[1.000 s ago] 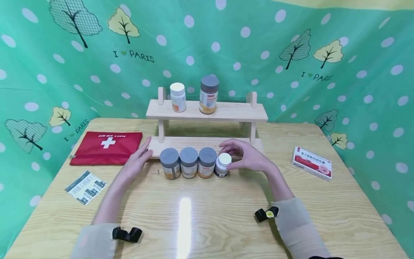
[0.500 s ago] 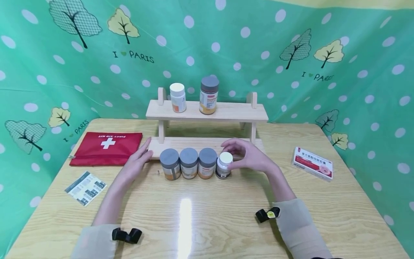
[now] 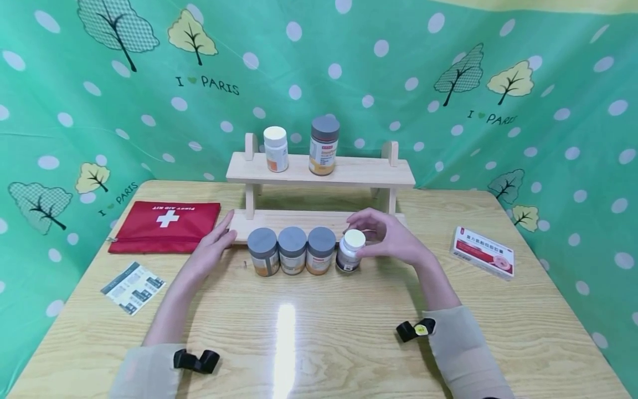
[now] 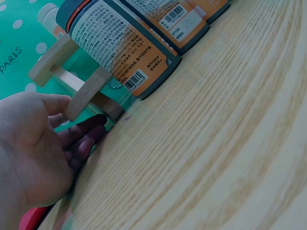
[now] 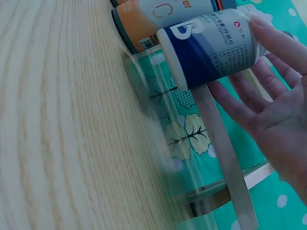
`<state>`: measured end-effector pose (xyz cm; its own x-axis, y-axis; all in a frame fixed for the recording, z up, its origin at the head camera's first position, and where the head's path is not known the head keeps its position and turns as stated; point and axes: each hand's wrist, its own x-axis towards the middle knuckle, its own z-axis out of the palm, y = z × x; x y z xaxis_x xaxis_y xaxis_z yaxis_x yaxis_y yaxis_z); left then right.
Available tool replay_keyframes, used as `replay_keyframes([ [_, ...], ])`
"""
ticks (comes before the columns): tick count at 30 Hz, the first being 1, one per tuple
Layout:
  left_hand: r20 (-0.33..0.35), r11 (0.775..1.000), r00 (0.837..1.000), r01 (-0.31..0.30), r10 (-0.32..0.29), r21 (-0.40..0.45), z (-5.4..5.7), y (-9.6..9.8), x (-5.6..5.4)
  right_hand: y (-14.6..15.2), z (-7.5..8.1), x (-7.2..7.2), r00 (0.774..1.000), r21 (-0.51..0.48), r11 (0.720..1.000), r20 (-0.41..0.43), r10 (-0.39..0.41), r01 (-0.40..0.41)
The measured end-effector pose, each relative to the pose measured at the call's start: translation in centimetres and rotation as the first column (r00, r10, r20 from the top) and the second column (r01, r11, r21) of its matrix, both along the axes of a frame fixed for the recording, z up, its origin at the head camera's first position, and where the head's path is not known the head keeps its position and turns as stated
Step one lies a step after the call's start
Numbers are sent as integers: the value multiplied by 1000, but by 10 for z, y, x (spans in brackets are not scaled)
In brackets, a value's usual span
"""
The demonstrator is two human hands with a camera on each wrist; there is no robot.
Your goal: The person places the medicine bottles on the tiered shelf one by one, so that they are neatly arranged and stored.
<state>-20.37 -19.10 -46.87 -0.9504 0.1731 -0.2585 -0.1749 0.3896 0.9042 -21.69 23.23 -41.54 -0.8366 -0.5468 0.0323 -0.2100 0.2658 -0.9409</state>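
Note:
My right hand (image 3: 394, 238) holds a small white-capped pill bottle (image 3: 351, 249), thumb on its near side and fingers behind. Its white and dark blue label shows in the right wrist view, where the thumb (image 5: 280, 40) lies near the cap end. The bottle stands just right of a row of three grey-capped jars (image 3: 320, 252), in front of the lower board of a wooden shelf (image 3: 279, 217). My left hand (image 3: 209, 252) rests against that board's left end, its fingers fairly straight; the thumb (image 4: 55, 103) touches the board end in the left wrist view.
On the upper board stand a white bottle (image 3: 276, 149) and a tall grey-capped jar (image 3: 324, 147). A red first aid pouch (image 3: 164, 227) and a printed card (image 3: 133, 288) lie left. A medicine box (image 3: 482, 252) lies right, and a green curtain (image 3: 319, 55) hangs behind.
The small bottle has moved a little to the right in my right hand, opening a narrow gap beside the row of jars. My left hand keeps its place at the shelf end.

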Motion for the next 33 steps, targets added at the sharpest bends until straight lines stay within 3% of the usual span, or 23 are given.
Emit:
replay_keyframes([
  [14, -11, 1000, 1000, 7, -7, 2, 0, 2, -1, 7, 4, 2, 1000, -156, 988, 8, 6, -5],
  [22, -20, 1000, 1000, 14, -13, 17, 2, 4, -1, 9, 9, 3, 998, -223, 974, -21, -51, 45],
  [33, -17, 1000, 1000, 12, -12, -8, 0, -1, 0, 8, 12, 5, 985, -235, 961, -47, -164, 149],
])
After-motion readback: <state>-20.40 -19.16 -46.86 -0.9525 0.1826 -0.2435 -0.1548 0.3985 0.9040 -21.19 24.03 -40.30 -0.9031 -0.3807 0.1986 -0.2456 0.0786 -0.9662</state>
